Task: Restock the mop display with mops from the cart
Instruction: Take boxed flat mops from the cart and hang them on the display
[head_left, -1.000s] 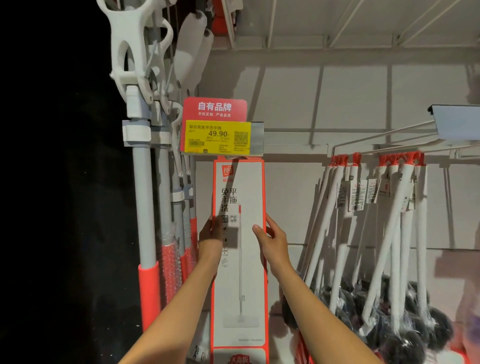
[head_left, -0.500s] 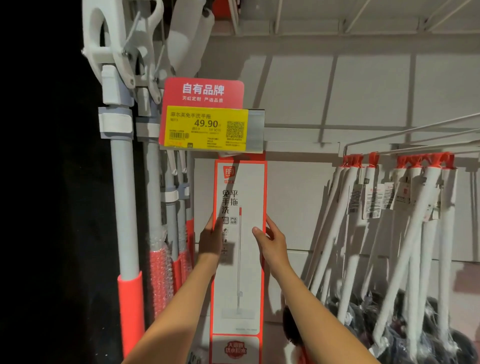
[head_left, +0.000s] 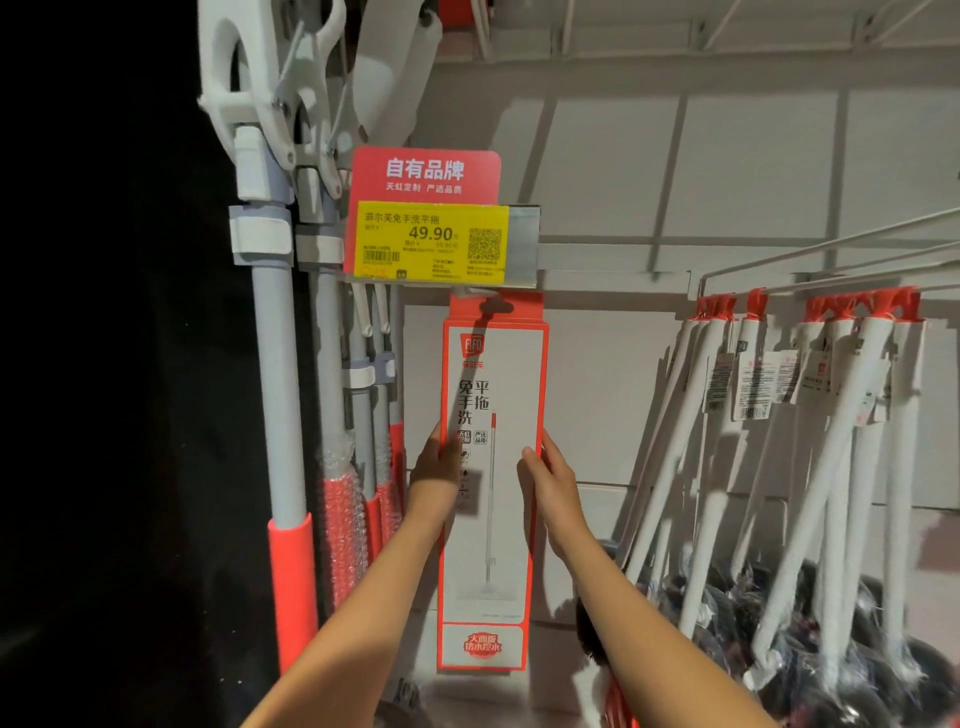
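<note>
Both hands grip the tall red-and-white boxed mop (head_left: 493, 493) between them: left hand (head_left: 435, 467) on its left edge, right hand (head_left: 550, 478) on its right edge.

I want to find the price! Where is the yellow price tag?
The yellow price tag sits upper middle in the head view, just above the boxed mop both hands hold, right of the grey mop handles.

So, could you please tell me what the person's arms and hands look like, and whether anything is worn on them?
Both forearms are bare right up to the frame's lower edge, with no sleeves in view. The left hand and right hand show no gloves, rings, watch or wristband.
</note>
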